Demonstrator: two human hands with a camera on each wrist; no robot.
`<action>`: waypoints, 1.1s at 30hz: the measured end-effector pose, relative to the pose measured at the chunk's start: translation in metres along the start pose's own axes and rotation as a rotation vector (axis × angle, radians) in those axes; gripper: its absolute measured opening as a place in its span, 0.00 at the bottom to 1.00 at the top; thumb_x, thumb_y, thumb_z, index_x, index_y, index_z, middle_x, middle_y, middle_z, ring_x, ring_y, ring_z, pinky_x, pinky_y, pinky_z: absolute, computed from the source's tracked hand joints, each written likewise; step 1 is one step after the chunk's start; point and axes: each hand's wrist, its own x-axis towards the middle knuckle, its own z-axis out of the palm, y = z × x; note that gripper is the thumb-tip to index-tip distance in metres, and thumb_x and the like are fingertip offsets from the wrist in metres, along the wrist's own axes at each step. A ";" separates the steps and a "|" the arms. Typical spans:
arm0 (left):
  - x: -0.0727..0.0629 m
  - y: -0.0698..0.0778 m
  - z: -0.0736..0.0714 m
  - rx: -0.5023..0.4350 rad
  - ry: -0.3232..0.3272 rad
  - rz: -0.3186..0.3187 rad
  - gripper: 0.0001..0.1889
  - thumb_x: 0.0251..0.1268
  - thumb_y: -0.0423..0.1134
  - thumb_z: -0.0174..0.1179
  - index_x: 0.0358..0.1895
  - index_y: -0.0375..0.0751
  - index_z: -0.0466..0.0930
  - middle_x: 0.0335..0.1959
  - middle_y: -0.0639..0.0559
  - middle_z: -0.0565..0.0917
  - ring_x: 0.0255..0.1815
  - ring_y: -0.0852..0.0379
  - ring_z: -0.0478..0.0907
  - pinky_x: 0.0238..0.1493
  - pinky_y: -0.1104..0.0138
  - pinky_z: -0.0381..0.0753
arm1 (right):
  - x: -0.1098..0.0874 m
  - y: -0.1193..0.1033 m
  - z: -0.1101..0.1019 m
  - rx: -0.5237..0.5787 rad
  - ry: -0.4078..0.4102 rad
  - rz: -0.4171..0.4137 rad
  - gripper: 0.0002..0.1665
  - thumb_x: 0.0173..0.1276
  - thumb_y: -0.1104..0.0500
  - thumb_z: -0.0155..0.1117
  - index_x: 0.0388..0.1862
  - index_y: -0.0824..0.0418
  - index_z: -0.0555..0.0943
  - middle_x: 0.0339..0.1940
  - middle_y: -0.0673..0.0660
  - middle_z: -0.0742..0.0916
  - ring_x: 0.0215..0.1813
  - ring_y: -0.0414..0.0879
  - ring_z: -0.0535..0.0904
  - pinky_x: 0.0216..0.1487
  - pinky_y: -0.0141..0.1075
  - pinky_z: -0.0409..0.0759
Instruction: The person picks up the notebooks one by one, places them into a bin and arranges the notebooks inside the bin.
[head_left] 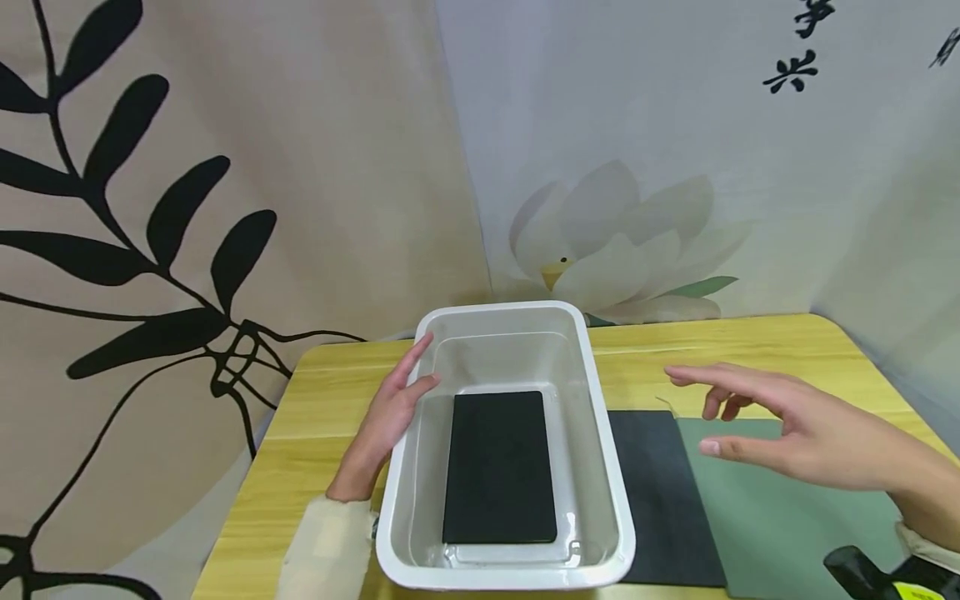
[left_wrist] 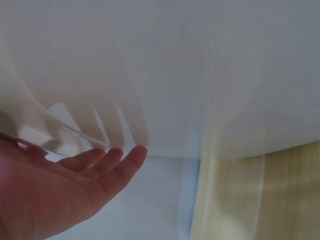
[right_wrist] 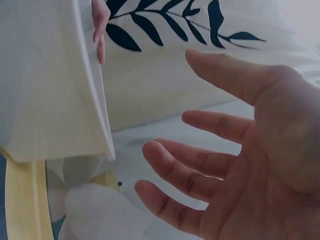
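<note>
A deep white plastic basin [head_left: 609,492] stands on the wooden table, its long sides running away from me. My left hand [head_left: 390,408] holds it by the left rim, with thumb and index finger over the edge. In the left wrist view the other fingers [left_wrist: 127,162] touch the outer wall. Flat on the basin's floor lies a black rectangular slab [head_left: 498,467]. To the basin's right my right hand [head_left: 795,425] hovers over the mats, fingers spread and nothing in them. The right wrist view shows its palm [right_wrist: 280,160] facing the basin's side wall [right_wrist: 45,90].
A dark grey mat [head_left: 663,500] lies partly behind the basin, beside a green mat [head_left: 795,525]. A black object with a yellow-green label [head_left: 915,590] is at the lower right. The yellow wooden table [head_left: 300,467] ends at a printed curtain [head_left: 360,167] behind.
</note>
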 end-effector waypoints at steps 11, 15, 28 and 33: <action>0.004 0.004 0.006 -0.011 -0.002 0.004 0.30 0.76 0.43 0.49 0.76 0.71 0.56 0.78 0.56 0.57 0.69 0.38 0.68 0.54 0.47 0.78 | -0.045 0.049 0.010 0.075 0.062 0.094 0.46 0.58 0.68 0.73 0.75 0.55 0.67 0.64 0.37 0.78 0.46 0.34 0.78 0.41 0.26 0.71; 0.005 0.005 0.007 -0.014 -0.015 0.006 0.29 0.76 0.43 0.49 0.76 0.72 0.56 0.77 0.54 0.59 0.67 0.36 0.69 0.54 0.45 0.78 | -0.059 0.066 0.014 0.117 0.091 0.121 0.46 0.57 0.71 0.72 0.74 0.57 0.67 0.64 0.36 0.77 0.46 0.34 0.77 0.44 0.22 0.71; 0.008 0.008 0.009 -0.010 -0.019 0.019 0.29 0.76 0.43 0.49 0.76 0.71 0.56 0.77 0.55 0.60 0.65 0.35 0.70 0.51 0.47 0.80 | -0.108 0.121 0.025 0.188 0.230 0.283 0.46 0.58 0.77 0.68 0.75 0.62 0.65 0.59 0.29 0.78 0.42 0.33 0.77 0.39 0.21 0.73; 0.008 0.010 0.010 -0.007 -0.019 0.021 0.29 0.76 0.43 0.48 0.76 0.71 0.56 0.77 0.55 0.59 0.64 0.35 0.71 0.51 0.48 0.81 | -0.138 0.152 0.033 0.191 0.304 0.389 0.47 0.59 0.77 0.67 0.76 0.56 0.65 0.54 0.24 0.77 0.38 0.32 0.79 0.35 0.22 0.74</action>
